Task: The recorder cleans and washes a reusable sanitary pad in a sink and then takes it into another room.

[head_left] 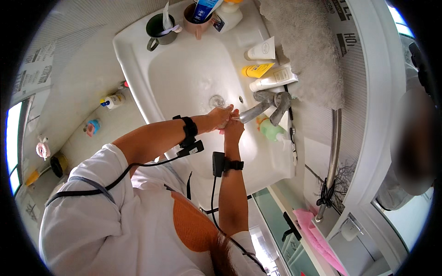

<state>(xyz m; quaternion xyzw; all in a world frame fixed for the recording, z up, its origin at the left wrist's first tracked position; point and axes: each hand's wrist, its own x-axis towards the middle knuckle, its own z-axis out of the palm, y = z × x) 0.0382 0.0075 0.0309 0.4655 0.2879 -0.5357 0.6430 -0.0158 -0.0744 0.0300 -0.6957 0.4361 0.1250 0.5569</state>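
Note:
Over the white sink (161, 78), my left hand (220, 117) and my right hand (234, 129) press together just under the spout of the grey metal faucet (255, 110). The fingers of both hands are curled against each other. Whether anything lies between them is hidden. Water seems to wet the fingers, and the drain (216, 101) lies just beyond my left hand. A pale green bottle (272, 130) with a pump stands right of my right hand, beside the faucet base. Black straps with small boxes sit on both wrists.
Along the right rim lie a white tube (274, 78), a yellow tube (258, 70) and another white tube (262, 49). A dark green mug (159, 34), a pink mug (197, 26) and a white bottle (228, 18) stand at the far rim. A grey towel (308, 50) hangs right.

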